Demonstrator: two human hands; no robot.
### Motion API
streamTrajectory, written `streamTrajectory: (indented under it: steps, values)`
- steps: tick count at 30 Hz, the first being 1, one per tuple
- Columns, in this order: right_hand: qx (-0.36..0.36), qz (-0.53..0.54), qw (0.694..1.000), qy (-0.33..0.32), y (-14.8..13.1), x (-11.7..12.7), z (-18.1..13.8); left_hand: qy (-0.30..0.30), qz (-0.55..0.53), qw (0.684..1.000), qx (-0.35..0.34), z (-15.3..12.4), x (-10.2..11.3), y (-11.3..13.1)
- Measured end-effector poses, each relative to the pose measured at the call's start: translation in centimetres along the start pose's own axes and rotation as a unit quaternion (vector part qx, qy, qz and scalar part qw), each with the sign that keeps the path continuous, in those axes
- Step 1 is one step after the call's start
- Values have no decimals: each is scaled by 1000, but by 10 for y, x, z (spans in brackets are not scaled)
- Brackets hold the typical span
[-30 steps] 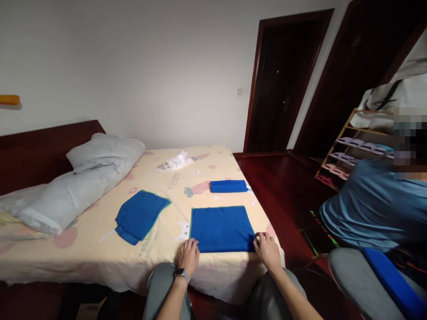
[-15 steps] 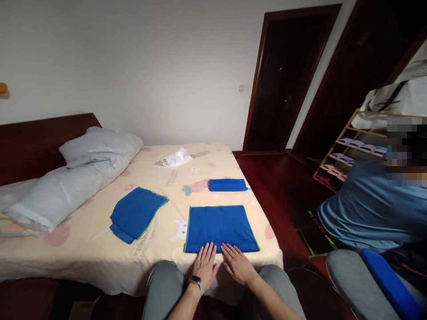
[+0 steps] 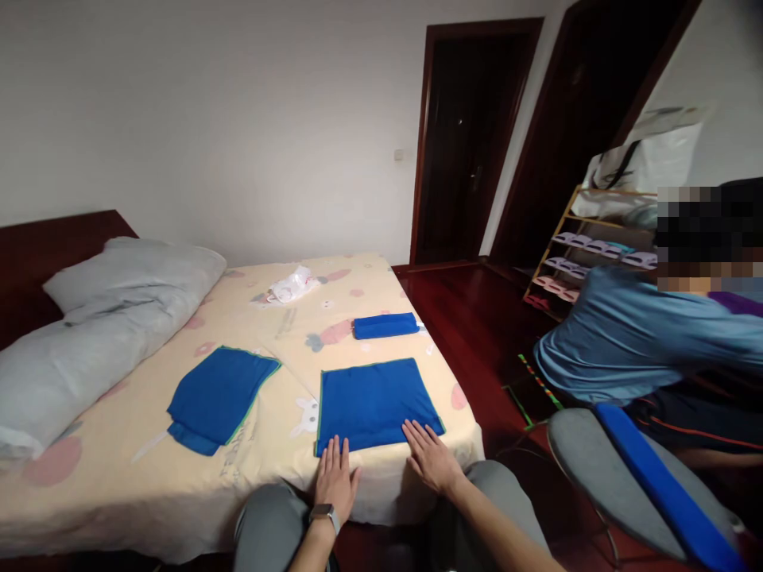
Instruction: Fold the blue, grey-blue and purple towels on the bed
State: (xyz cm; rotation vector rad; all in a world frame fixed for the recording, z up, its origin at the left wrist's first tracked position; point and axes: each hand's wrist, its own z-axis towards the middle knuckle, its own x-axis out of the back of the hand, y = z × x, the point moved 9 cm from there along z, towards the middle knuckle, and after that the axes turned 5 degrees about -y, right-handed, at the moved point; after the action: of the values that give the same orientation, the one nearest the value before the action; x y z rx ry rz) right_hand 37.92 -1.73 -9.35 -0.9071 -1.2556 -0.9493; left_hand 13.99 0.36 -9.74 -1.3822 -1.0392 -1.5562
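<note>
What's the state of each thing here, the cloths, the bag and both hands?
near blue cloth: spread flat, smooth
left blue cloth: lying flat, one end folded
far blue cloth: folded into a narrow bar
plastic bag: crumpled
left hand: open, palm down, at the near cloth's edge
right hand: open, palm down, on the near cloth's edge

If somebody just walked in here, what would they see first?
Probably the bright blue cloth spread flat at the near edge of the bed, with the left hand and right hand resting open on it. Two more blue cloths lie nearby: a loosely folded cloth to its left and a small folded cloth behind it.
</note>
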Motion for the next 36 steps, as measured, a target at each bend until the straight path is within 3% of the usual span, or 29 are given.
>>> streamTrajectory:
  steps: [6,9,12,17,20,23,26,29,33,36]
  values:
    - [-47,21,999,-6,11,3,-10,-20,17,999,29,-14,14,-12]
    - [-63,19,998,8,5,11,-11,-63,11,996,54,-24,17,-22]
    - [-68,34,997,26,6,5,-8,-113,-11,990,87,-26,13,-37]
    - [-81,40,991,103,35,-6,-5,-199,-72,968,134,-14,9,-55]
    - [-88,44,992,84,52,-9,-23,-178,-83,973,119,-11,22,-55]
    - [-148,69,986,23,74,-13,-49,-139,-74,981,112,-15,35,-53]
    - [-177,64,982,17,79,0,-63,-115,-60,987,92,-22,45,-47]
    - [-124,31,992,14,60,13,-54,-115,-52,990,67,-29,46,-46]
    - [-125,45,989,-70,53,2,-39,-137,-52,988,50,-31,37,-54]
    - [-121,60,988,-79,56,-2,-36,-128,-59,989,44,-28,34,-59]
